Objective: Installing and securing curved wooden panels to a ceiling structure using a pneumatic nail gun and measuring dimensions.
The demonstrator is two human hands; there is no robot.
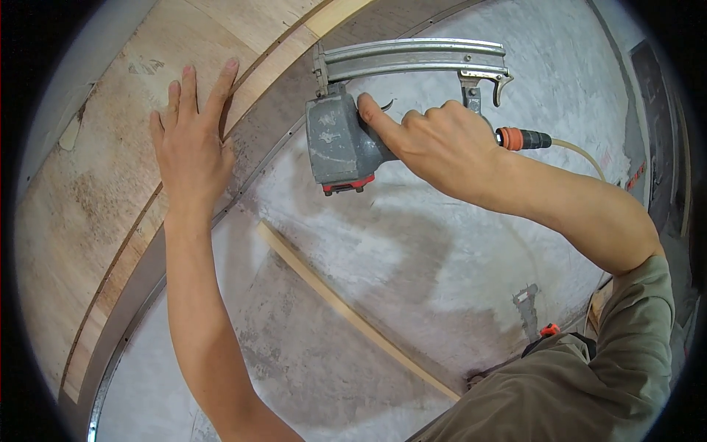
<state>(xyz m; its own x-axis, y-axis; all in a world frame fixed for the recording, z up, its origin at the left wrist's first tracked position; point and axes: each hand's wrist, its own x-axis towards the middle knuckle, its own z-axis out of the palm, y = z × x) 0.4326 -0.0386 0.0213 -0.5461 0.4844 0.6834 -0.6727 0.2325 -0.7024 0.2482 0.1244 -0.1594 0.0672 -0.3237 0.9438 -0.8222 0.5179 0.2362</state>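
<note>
My left hand [193, 151] lies with its fingers spread on a pale plywood panel [96, 191], its thumb side over a narrow wood strip [258, 87] along the panel's edge. My right hand [451, 151] is wrapped round the handle of a grey pneumatic nail gun [333, 136]. The gun's silver magazine [412, 59] points away from me, and its nose end is at the upper left, close to the strip but seemingly apart from it. The index finger stretches along the gun's body near the trigger. An orange and black air coupling [519, 139] joins the handle to a thin hose [585, 153].
A metal-edged track [258, 173] runs beside the panel. On the grey, patchy concrete floor [309, 353] lies a long light wood batten [353, 315]. Near my waist is a small orange-red item [549, 330]. Dark upright boards or frames [654, 96] stand at the right rim.
</note>
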